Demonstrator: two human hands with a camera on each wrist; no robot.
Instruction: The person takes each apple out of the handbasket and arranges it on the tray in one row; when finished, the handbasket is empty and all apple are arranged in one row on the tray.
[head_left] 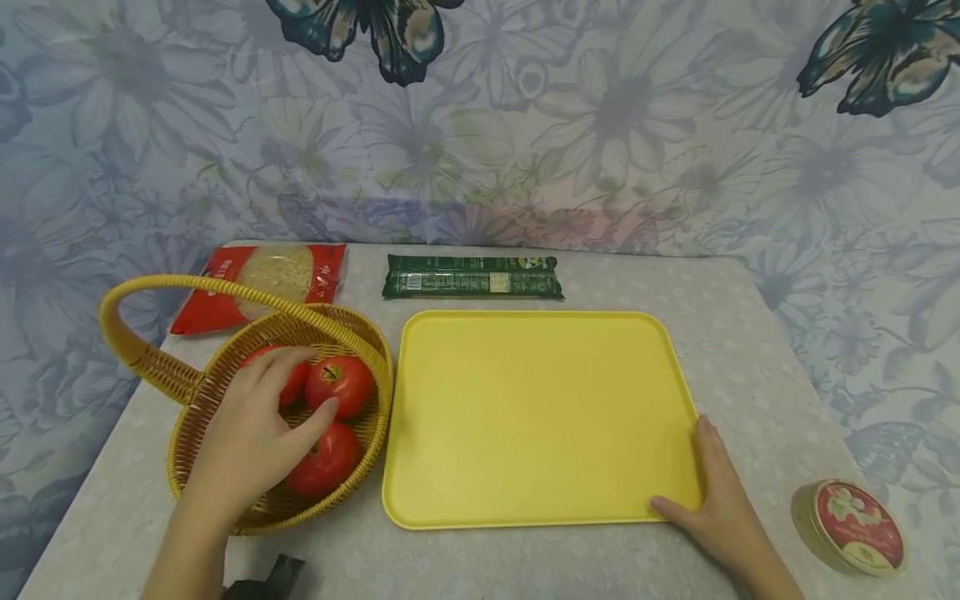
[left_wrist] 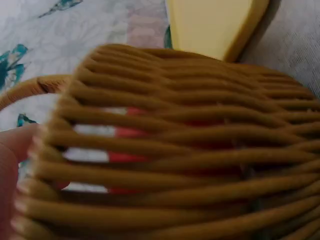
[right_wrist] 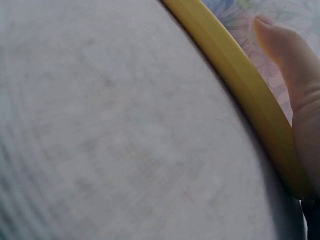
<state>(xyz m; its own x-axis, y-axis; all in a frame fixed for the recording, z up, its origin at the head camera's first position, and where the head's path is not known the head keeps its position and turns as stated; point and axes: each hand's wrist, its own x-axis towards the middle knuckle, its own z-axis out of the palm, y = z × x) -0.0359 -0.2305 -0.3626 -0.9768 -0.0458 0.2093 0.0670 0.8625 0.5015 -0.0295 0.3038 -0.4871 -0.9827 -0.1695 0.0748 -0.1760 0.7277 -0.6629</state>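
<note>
My left hand (head_left: 243, 437) reaches into a yellow-brown wicker basket (head_left: 387, 400), over its tomatoes. Its fingers are spread over the rear-left tomato (head_left: 297, 385), and the thumb points toward the gap between the rear-right tomato (head_left: 343, 383) and the front tomato (head_left: 326, 462). Whether the fingertips touch the fruit is hidden. The left wrist view is mostly the woven wall (left_wrist: 165, 150). At the near right corner of a yellow tray (head_left: 540, 417) is my right hand (head_left: 716, 504), fingers along the right edge, thumb at the front edge. The tray's rim (right_wrist: 240, 80) shows beside the thumb (right_wrist: 292, 60).
Behind the basket lies a red packet with a clear window (head_left: 277, 271). A dark green packet (head_left: 472, 277) lies beyond the tray. To the right stands a round tin (head_left: 855, 525) with a red lid. The basket's handle (head_left: 180, 283) arches up at the left.
</note>
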